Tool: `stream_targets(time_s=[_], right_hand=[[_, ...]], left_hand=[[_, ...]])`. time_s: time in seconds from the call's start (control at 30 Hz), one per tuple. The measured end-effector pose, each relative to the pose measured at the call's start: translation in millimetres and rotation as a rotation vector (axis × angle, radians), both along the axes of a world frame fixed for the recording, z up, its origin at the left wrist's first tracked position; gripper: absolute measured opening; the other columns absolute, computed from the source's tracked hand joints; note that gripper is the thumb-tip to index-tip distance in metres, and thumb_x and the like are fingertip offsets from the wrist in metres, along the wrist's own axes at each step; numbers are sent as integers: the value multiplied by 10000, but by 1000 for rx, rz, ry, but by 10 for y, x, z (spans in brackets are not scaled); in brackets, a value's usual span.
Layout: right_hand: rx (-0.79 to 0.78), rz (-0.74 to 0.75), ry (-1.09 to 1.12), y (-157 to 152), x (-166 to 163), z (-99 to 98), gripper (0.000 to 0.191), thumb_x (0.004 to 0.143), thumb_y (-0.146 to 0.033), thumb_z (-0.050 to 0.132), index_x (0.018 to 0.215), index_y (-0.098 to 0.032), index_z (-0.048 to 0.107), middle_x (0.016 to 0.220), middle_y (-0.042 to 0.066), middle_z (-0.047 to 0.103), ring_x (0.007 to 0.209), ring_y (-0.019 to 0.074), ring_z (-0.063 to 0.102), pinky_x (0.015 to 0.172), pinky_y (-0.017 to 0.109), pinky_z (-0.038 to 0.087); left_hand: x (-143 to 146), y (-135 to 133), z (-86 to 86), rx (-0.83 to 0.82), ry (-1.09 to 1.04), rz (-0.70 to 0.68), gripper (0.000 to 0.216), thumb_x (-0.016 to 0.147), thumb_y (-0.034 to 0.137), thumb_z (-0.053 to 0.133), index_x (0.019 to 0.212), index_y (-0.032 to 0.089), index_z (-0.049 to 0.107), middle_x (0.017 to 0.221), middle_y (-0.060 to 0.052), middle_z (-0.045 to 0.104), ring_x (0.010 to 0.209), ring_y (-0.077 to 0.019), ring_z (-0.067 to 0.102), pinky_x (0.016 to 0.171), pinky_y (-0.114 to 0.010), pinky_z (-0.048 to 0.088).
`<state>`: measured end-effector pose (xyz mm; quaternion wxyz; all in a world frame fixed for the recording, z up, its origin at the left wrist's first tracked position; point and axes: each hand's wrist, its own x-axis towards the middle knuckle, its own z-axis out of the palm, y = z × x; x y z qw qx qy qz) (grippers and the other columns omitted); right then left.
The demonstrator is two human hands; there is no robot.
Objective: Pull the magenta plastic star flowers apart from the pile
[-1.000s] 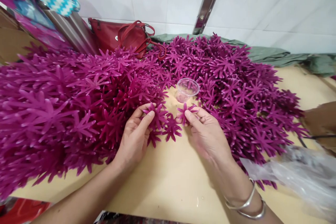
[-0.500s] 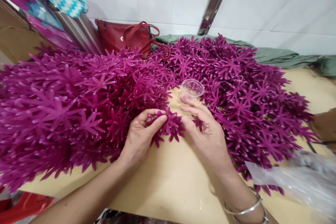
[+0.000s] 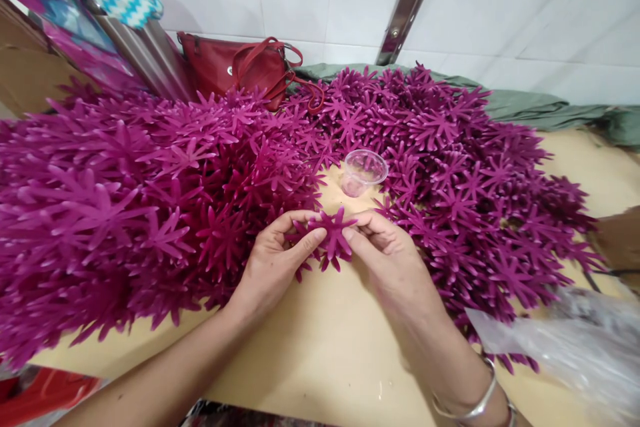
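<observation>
A small stack of magenta plastic flower pieces (image 3: 327,240) is held between both hands just above the tan table (image 3: 320,347). My left hand (image 3: 273,267) pinches it from the left with thumb and fingers closed. From the right, my right hand (image 3: 387,260) pinches the same stack; its wrist wears silver bangles (image 3: 475,403). A small clear plastic cup (image 3: 364,172) stands just beyond the hands.
Big heaps of magenta flower pieces (image 3: 125,200) surround the hands on the left, back and right (image 3: 475,167). A red handbag (image 3: 240,70) leans at the tiled wall. Clear plastic bag (image 3: 565,347) lies at the right. Green cloth (image 3: 540,110) runs along the back.
My right hand went from holding a separate flower, opened over the pile, then came back left and now pinches the stack together with my left hand.
</observation>
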<state>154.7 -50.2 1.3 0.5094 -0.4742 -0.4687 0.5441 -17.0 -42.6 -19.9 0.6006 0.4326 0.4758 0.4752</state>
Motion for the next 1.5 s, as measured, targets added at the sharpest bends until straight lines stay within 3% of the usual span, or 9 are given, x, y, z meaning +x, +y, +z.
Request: stream_targets(time_s=[0.17, 0.3, 0.5, 0.63, 0.93, 1.13, 1.27, 1.4, 1.5], right_hand=[[10, 74, -28, -16, -27, 57, 198, 905, -406, 725, 1022, -248, 745, 910, 16, 721, 807, 185, 627, 772, 323, 521], [22, 37, -133, -2, -32, -2, 185, 907, -389, 727, 843, -216, 705, 761, -1, 668, 668, 156, 565, 628, 296, 467], [41, 58, -128, 15, -15, -22, 262, 925, -447, 710, 804, -217, 672, 689, -21, 627, 635, 146, 554, 605, 281, 460], [29, 83, -105, 5, -22, -42, 332, 929, -507, 711, 768, -221, 665, 698, -18, 634, 646, 145, 551, 614, 276, 450], [-34, -21, 36, 24, 3, -155, 282, 962, -533, 667, 868, -268, 650, 737, -28, 625, 675, 161, 537, 678, 288, 467], [156, -201, -303, 29, 49, -63, 215, 987, -389, 629, 831, -246, 594, 820, -1, 593, 762, 176, 540, 766, 324, 466], [340, -301, -503, 23, 62, -90, 118, 920, -296, 697, 997, -257, 617, 1056, 58, 636, 928, 223, 600, 816, 355, 493], [271, -139, -377, -6, 23, -50, 173, 962, -370, 672, 1106, -273, 663, 1174, 71, 686, 1114, 250, 633, 969, 395, 499], [206, -16, -237, -31, -25, 4, 169, 919, -403, 729, 1027, -273, 720, 1087, 49, 719, 1023, 236, 657, 916, 370, 519]], left_hand=[[-8, -8, 19, -3, 39, -5, 272, 865, 456, 794, 1015, 237, 734, 675, 33, 656, 515, -80, 540, 439, -159, 418], [9, -11, 79, 60, 46, -19, 232, 850, 403, 813, 979, 222, 745, 726, 22, 673, 551, -88, 561, 458, -166, 429], [18, -24, 100, 51, 22, -74, 294, 861, 396, 808, 1093, 223, 757, 733, 12, 688, 566, -92, 558, 496, -177, 445], [14, -39, 104, 43, -3, -76, 256, 873, 420, 793, 1021, 215, 755, 682, 15, 664, 544, -99, 559, 462, -182, 413], [17, 8, -7, 107, -158, 137, 186, 892, 392, 781, 975, 228, 754, 950, 3, 734, 826, -116, 639, 802, -211, 520], [-8, 38, -28, 86, -147, 200, 226, 881, 399, 793, 996, 211, 742, 873, 9, 692, 791, -111, 611, 748, -202, 500], [-14, 31, 4, 74, -134, 191, 226, 858, 397, 815, 928, 196, 740, 853, 7, 701, 760, -111, 603, 756, -213, 502], [-1, -6, 69, 112, -23, 105, 213, 871, 379, 799, 821, 187, 723, 783, 14, 684, 699, -102, 576, 695, -201, 487], [26, -33, 114, 112, 20, 1, 246, 878, 381, 784, 763, 189, 684, 668, 32, 626, 587, -93, 532, 569, -199, 445]])
